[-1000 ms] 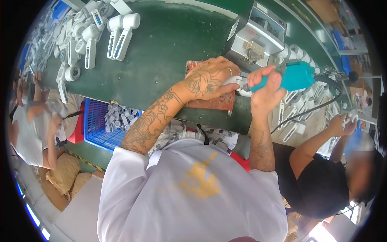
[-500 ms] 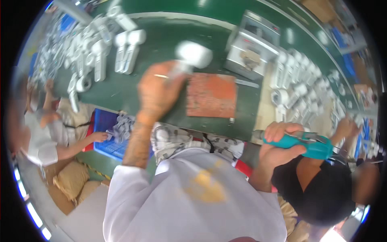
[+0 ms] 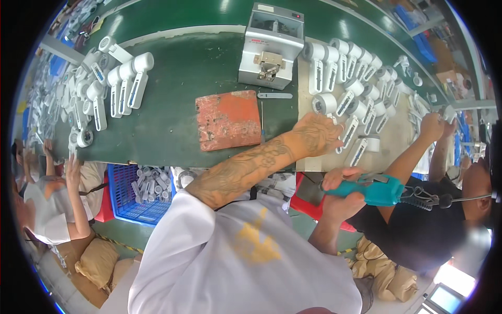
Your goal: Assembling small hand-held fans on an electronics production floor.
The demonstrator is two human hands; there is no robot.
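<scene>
My left arm reaches across my front to the right, and my left hand (image 3: 320,135) lies over a white handheld fan (image 3: 324,103). Its fingers curl around where the handle runs; that handle is mostly hidden beneath them. My right hand (image 3: 342,199), close to my body at the right, grips a teal electric screwdriver (image 3: 372,190) pointing left, with a coiled cord at its rear. Several more white fans (image 3: 349,99) lie in rows around my left hand. A worn red pad (image 3: 228,120) rests on the green bench in front of me.
A silver machine (image 3: 271,47) stands behind the pad, with a flat grey strip (image 3: 275,96) before it. Several fans (image 3: 125,86) are grouped at the left. A blue crate (image 3: 137,212) of small parts sits below the bench edge. Co-workers sit at both sides.
My left hand has let go of the fan it held and moved right to another one. A further fan lies in the left group. The view has shifted; the screwdriver stays in my right hand.
</scene>
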